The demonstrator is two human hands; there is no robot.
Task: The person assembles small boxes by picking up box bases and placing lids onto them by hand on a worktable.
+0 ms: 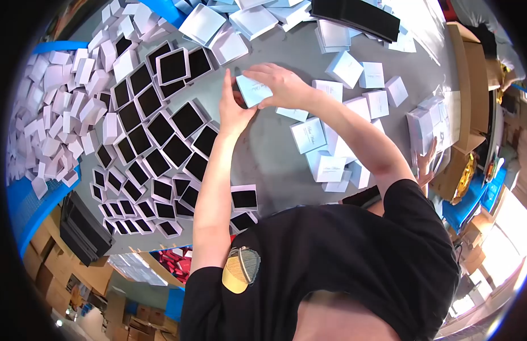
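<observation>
Between my two hands, above the grey table, is a small white box with faint print on top. My left hand holds its left side, thumb and fingers around the edge. Over its top and right side curves my right hand. To the left of my hands lie many open white boxes with black insides. On the right side are closed white boxes with print on their lids, some stacked or leaning on each other.
A large heap of small white boxes fills the far left beside a blue bin edge. More white boxes and a long black tray lie at the back. Another person's hand touches wrapped boxes at right, near a cardboard box.
</observation>
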